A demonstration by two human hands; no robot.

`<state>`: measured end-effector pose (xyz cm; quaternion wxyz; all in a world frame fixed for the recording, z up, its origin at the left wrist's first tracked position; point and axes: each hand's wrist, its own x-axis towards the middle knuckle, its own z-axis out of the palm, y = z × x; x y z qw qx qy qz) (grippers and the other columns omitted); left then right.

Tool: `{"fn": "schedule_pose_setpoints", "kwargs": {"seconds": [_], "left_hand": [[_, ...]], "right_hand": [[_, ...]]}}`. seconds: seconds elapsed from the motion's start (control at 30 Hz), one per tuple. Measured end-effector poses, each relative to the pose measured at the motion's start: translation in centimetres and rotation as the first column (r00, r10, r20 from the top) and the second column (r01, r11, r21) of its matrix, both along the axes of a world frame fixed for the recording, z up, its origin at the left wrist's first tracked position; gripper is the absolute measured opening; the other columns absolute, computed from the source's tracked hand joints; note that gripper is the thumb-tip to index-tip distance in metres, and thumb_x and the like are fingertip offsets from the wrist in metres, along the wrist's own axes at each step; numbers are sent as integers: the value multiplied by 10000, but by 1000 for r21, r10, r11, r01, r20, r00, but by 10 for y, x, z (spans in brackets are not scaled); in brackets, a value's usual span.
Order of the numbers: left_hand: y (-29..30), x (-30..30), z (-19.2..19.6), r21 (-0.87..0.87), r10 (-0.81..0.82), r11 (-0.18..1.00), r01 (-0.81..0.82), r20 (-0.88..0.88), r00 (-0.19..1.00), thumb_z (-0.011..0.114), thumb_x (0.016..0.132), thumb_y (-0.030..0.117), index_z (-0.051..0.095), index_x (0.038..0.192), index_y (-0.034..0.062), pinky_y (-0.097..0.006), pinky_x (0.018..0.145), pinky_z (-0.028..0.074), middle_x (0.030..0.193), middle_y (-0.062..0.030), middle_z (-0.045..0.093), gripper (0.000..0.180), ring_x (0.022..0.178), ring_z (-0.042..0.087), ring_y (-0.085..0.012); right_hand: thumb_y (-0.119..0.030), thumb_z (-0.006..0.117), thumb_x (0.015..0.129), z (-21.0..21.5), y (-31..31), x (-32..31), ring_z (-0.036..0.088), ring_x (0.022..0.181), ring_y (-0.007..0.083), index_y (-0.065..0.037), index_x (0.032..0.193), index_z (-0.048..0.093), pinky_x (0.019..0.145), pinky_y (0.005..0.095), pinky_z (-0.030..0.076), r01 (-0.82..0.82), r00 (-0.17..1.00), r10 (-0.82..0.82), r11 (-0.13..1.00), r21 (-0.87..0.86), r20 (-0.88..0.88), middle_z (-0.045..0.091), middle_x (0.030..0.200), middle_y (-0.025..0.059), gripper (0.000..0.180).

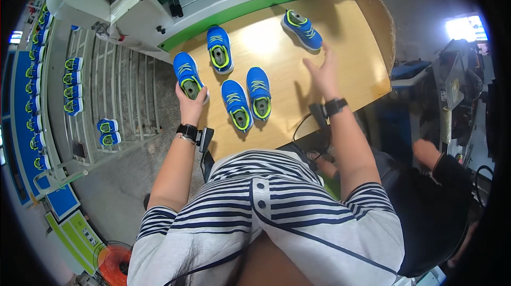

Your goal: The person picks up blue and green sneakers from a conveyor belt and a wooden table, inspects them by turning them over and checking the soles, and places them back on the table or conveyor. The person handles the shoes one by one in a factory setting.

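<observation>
My left hand (191,104) grips the heel end of a blue sneaker (184,68) with lime-green lining and laces, thumb on one side and fingers on the other. The shoe is at the left edge of a wooden tabletop (351,41). My right hand (323,73) is open, thumb and fingers apart, just nearer to me than another blue sneaker (303,30); whether a fingertip touches its toe I cannot tell. Between the hands lie a matching sneaker (218,49) farther back and a side-by-side pair, left sneaker (236,104) and right sneaker (259,92). Grey forms show inside the shoes.
A grey-and-green machine (250,4) borders the table's far side. At left stands a metal rack (143,89) with blue sneakers, beside a long row of more shoes (33,89). An orange fan (114,264) is at lower left. Another person's arm (428,153) shows at right.
</observation>
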<state>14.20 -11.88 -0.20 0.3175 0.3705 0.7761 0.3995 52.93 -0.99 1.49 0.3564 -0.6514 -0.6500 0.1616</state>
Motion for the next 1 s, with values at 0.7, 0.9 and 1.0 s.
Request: {"fn": "schedule_pose_setpoints", "kwargs": {"seconds": [0.7, 0.9, 1.0], "left_hand": [[122, -16, 172, 281, -319, 940, 194, 516, 795, 791, 843, 129, 476, 1427, 5, -310, 922, 530, 1304, -124, 594, 675, 1133, 612, -176], [195, -8, 214, 453, -32, 672, 586, -773, 633, 506, 982, 21, 620, 1259, 65, -372, 1029, 466, 1306, -193, 548, 303, 1223, 562, -290], [257, 45, 220, 683, 90, 730, -15, -74, 993, 682, 852, 186, 558, 1276, -42, -398, 1038, 439, 1298, -277, 536, 497, 1169, 550, -392]], "right_hand": [[-294, 823, 826, 22, 95, -192, 489, 1310, 343, -114, 1430, 456, 1087, 440, 410, -632, 531, 234, 749, -198, -814, 427, 1463, 226, 730], [-224, 803, 776, -10, 46, -232, 415, 1331, 474, -116, 1459, 387, 1120, 461, 380, -589, 807, 573, 765, -260, -140, 313, 1506, 320, 807], [-32, 719, 755, -18, 67, -206, 481, 1240, 491, -96, 1408, 414, 1064, 452, 432, -666, 733, 609, 733, -137, -304, 438, 1396, 304, 724]]}}
